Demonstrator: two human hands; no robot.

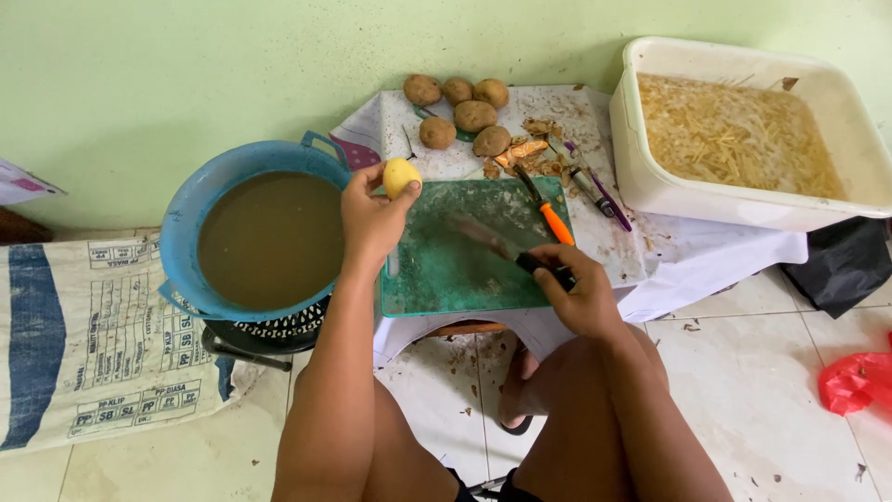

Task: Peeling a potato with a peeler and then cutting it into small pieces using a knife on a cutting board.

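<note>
head view | left hand [370,216] pinches a peeled potato [400,176] in its fingertips over the green cutting board [446,265], beside the blue basin [200,200] | right hand [578,288] fingers wrapped round a knife [497,244] lying across the board

I saw a blue basin [190,209] of murky water, unpeeled potatoes [460,113], white tub [650,177] of cut strips, printed sack [93,335], red bag [859,379].

Cutting board [455,265] in the middle, basin of liquid [269,237] just left of it, heap of unpeeled potatoes [460,112] behind it, peeler [548,209] on its right edge, tub of potato strips [743,135] at right, printed sack [102,335] on floor at far left.
</note>
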